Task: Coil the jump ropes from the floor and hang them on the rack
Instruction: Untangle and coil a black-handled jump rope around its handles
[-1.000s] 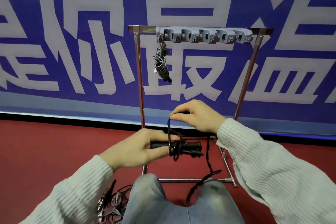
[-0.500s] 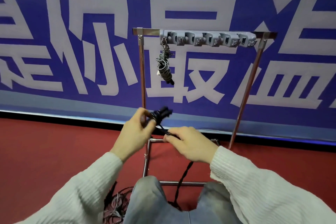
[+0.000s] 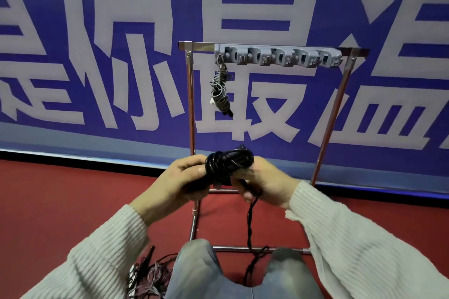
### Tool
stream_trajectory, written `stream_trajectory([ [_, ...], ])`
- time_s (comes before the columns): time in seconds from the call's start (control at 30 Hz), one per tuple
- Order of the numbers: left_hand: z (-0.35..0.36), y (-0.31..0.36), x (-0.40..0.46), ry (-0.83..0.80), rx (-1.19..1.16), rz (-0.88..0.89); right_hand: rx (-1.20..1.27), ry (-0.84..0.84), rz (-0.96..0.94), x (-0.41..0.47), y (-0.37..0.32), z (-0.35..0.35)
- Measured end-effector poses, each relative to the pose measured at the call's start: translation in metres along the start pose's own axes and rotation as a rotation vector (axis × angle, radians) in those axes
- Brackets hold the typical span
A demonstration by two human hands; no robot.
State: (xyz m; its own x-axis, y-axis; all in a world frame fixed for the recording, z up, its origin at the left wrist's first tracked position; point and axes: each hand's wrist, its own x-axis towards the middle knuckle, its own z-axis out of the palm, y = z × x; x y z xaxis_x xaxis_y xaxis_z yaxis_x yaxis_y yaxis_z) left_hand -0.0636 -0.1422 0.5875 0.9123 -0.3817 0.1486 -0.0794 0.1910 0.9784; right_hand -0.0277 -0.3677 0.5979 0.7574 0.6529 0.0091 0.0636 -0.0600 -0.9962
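Observation:
A black jump rope (image 3: 228, 165) is wound into a thick bundle around its handles in front of the rack's lower part. My left hand (image 3: 179, 182) grips the bundle from the left. My right hand (image 3: 264, 182) holds it from the right, and the loose black tail (image 3: 250, 226) runs down from this hand between my knees. The metal rack (image 3: 192, 109) stands ahead with a grey hook bar (image 3: 279, 56) along its top rail. A coiled grey jump rope (image 3: 220, 91) hangs from the leftmost hook.
More ropes (image 3: 148, 277) lie tangled on the red floor by my left knee. The rack's base bar (image 3: 243, 248) crosses just beyond my knees. A blue banner wall (image 3: 97, 56) with white characters stands right behind the rack.
The wound bundle has grown thicker and my right hand has come up against it. Both hands sit a little lower and closer together than half a second ago.

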Motion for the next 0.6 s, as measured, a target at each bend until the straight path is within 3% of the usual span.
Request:
stream_trajectory([
  [0.2, 0.008, 0.001, -0.002, -0.016, -0.387, 0.004, 0.471, -0.135, 0.077, -0.004, 0.011, -0.007],
  [0.33, 0.007, 0.007, 0.004, 0.031, -0.537, 0.002, 0.536, -0.019, 0.146, -0.004, 0.012, 0.002],
  [0.43, 0.01, 0.009, 0.011, 0.178, -0.545, -0.018, 0.452, 0.047, 0.12, 0.002, 0.011, 0.009],
  [0.6, 0.005, 0.008, 0.017, 0.388, -0.509, 0.012, 0.049, 0.265, 0.011, 0.003, 0.017, 0.016],
])
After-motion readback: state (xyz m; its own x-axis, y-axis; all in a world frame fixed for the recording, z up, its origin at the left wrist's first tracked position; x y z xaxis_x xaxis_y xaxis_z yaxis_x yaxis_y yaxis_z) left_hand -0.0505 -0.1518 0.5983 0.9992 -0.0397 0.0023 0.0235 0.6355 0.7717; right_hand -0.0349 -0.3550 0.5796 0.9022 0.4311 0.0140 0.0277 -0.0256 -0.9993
